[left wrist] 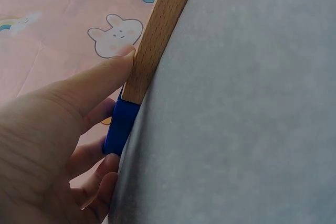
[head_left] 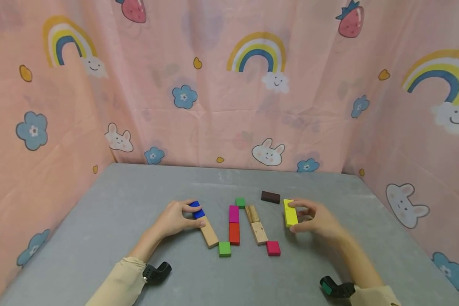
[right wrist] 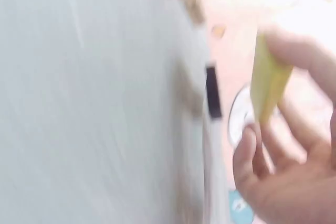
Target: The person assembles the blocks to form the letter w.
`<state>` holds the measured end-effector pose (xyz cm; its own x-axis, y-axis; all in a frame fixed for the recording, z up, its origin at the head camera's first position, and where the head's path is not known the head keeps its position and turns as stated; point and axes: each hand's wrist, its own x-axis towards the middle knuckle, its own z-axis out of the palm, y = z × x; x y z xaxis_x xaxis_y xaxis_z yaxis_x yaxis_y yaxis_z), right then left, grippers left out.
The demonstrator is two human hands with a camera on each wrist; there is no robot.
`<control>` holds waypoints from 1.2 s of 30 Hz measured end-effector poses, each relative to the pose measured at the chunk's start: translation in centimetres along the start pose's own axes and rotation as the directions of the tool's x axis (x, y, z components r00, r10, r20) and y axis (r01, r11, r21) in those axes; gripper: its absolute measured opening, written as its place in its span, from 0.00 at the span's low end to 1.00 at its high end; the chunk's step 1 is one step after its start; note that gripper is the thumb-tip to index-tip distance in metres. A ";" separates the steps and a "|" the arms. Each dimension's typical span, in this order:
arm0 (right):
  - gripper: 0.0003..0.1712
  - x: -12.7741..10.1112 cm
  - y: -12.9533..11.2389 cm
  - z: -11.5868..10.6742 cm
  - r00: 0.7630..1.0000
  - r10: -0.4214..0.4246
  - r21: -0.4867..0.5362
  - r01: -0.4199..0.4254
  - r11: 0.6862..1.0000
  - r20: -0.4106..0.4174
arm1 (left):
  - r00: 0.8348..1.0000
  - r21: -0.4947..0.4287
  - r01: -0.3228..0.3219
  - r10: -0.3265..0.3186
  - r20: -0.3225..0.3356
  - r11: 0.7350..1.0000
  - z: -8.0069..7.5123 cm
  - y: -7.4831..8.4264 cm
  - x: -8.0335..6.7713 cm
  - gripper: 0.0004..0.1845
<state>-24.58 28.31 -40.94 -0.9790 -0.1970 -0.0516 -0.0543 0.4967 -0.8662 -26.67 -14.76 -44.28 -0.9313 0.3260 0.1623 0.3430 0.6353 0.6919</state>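
Observation:
At the left end of the block pattern my left hand point(head_left: 174, 219) is at a blue block point(head_left: 197, 209) and a plain wooden block point(head_left: 209, 233), laid end to end. Its thumb touches the wooden block's side, while the fingertips curl at the blue block point(left wrist: 122, 125). Over on the right, my right hand point(head_left: 316, 219) pinches a yellow block point(head_left: 290, 213) between thumb and fingers. The right wrist view has this yellow block point(right wrist: 268, 80) raised off the table, blurred.
Between the hands lie a light green block point(head_left: 225, 249), a red block point(head_left: 234, 234), a magenta block point(head_left: 234, 214), a dark green block point(head_left: 240, 203), two wooden blocks point(head_left: 259, 233) and a crimson block point(head_left: 273, 248). A dark brown block point(head_left: 270, 196) lies behind. Printed curtains point(head_left: 222, 127) surround the grey table point(head_left: 80, 238).

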 end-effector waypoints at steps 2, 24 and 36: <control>0.41 -1.1 -0.9 1.1 0.996 0.046 0.028 -0.044 0.999 -0.080 | 1.000 -0.001 0.008 -0.008 -0.002 1.000 0.0 0.0 0.0 0.32; 0.42 -2.3 -0.4 4.2 0.973 0.167 0.125 -0.148 0.981 -0.161 | 1.000 0.001 0.014 -0.014 0.003 1.000 -0.1 0.0 0.1 0.33; 0.41 -2.3 -0.4 4.5 0.971 0.209 0.076 -0.202 0.977 -0.116 | 1.000 -0.002 0.013 -0.013 0.004 1.000 -0.2 0.3 0.0 0.32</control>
<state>-21.43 24.70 -42.69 -0.9847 0.0106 -0.1740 0.1593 0.4603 -0.8733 -26.63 -14.68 -43.97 -0.9352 0.3207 0.1501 0.3305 0.6381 0.6954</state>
